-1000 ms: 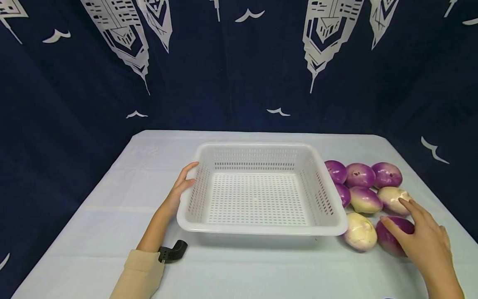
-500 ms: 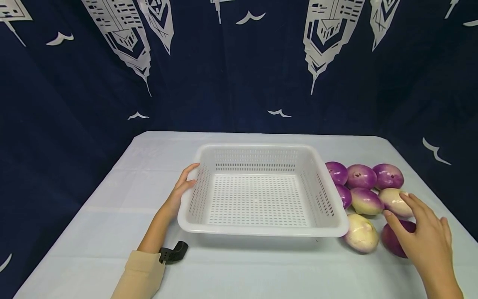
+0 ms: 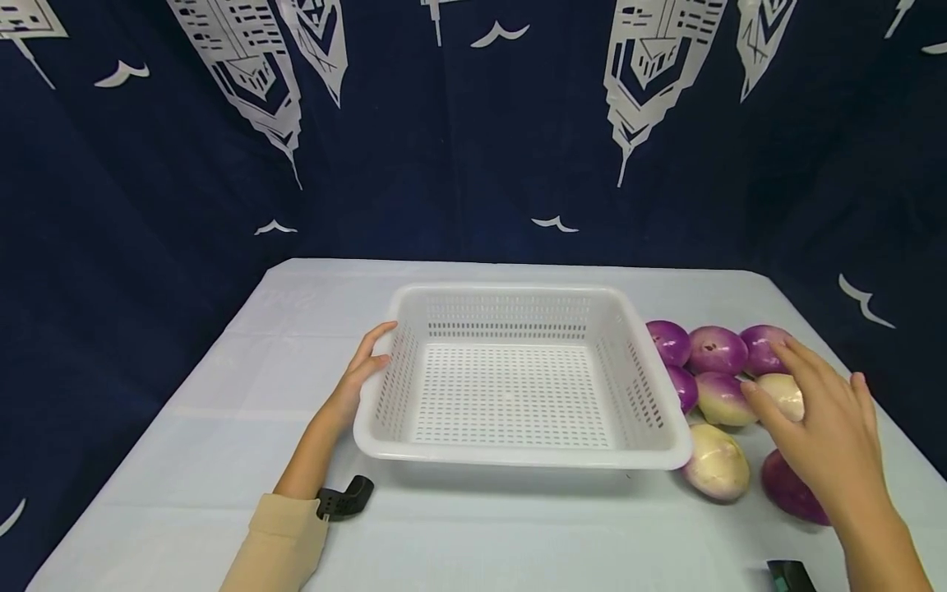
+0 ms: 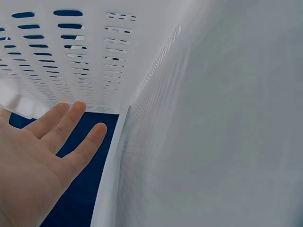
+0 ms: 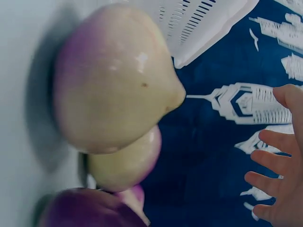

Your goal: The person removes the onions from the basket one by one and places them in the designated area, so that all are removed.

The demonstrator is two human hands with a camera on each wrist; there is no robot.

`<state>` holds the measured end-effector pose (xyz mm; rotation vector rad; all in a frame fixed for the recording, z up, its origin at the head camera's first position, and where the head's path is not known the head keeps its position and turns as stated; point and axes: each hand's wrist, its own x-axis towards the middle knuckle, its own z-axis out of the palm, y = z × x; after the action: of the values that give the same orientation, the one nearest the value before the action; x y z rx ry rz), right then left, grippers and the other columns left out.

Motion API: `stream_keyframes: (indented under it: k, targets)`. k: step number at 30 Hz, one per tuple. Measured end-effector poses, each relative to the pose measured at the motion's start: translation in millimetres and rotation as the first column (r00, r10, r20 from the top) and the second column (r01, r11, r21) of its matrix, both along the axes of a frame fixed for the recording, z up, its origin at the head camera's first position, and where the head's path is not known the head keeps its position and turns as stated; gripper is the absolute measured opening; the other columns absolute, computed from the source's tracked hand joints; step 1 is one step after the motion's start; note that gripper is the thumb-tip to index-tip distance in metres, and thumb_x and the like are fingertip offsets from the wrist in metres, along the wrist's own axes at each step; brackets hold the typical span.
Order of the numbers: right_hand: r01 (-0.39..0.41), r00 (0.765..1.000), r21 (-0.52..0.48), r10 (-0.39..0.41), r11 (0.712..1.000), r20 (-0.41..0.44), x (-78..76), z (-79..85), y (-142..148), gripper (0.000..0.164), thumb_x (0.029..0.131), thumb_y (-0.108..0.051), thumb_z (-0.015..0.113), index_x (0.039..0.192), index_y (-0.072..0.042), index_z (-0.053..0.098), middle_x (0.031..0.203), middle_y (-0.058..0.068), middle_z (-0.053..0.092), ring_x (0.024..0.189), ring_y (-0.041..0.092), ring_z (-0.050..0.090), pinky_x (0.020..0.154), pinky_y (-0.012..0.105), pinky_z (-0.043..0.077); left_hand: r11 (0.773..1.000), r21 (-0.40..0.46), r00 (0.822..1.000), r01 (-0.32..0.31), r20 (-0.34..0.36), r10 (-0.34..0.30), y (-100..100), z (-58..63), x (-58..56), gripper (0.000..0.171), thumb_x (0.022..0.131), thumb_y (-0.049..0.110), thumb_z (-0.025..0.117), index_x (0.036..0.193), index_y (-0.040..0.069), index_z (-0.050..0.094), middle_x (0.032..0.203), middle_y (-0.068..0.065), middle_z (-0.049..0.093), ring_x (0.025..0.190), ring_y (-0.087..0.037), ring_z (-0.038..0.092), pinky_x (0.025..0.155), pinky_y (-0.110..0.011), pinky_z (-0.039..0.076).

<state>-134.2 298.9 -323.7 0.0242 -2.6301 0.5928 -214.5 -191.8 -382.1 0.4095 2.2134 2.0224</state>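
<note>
A white slotted plastic basket (image 3: pixel 518 457) stands in the middle of the table with nothing in it. My left hand (image 3: pixel 355 378) touches its left side, thumb and forefinger at the rim. In the left wrist view the other fingers of this hand (image 4: pixel 45 156) stretch out straight beside the slotted wall. Over a group of purple and cream turnips at the right, my right hand (image 3: pixel 824 423) hovers with spread fingers, partly covering a cream turnip (image 3: pixel 783 395). A dark purple turnip (image 3: pixel 790 493) lies below its wrist. One turnip (image 5: pixel 113 80) looms large in the right wrist view.
Another cream turnip (image 3: pixel 716 464) lies at the basket's front right corner, with purple ones (image 3: pixel 716 349) behind. A black strap (image 3: pixel 345 498) is on my left wrist. A black object (image 3: pixel 790 575) shows at the bottom edge. White cloth (image 3: pixel 503 534) covers the table.
My right hand has moved away from the dark purple turnip, towards the back row. That turnip has shifted right and nearer to me. The left hand and the basket stay put.
</note>
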Motion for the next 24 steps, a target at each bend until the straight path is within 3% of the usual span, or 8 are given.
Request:
stream_keyframes:
  k: [8,24]
  targets:
    - [-0.042,0.999,0.086,0.042,0.995,-0.002,-14.7,22.3,-7,0.067,0.088,-0.041,0.05,0.143,-0.012,0.026,0.149,0.018,0.02,0.139,0.035,0.009,0.11,0.054,-0.013,1.0,0.027,1.0,0.015,0.007,-0.015,0,0.4,-1.3,0.055,0.089,0.02,0.029,0.143,0.023,0.016,0.139,-0.018,0.025,0.104,-0.027,0.046,0.073,-0.035,0.051]
    - [-0.177,0.983,0.175,0.165,0.969,0.078,-51.1,47.9,-13,0.07,0.088,-0.046,0.047,0.146,-0.019,0.019,0.15,0.017,0.017,0.139,0.036,0.01,0.107,0.06,-0.013,1.0,0.019,1.0,0.017,0.0,-0.017,-1,-1.2,-0.4,0.055,0.089,0.02,0.029,0.143,0.023,0.015,0.139,-0.018,0.024,0.103,-0.027,0.048,0.072,-0.033,0.053]
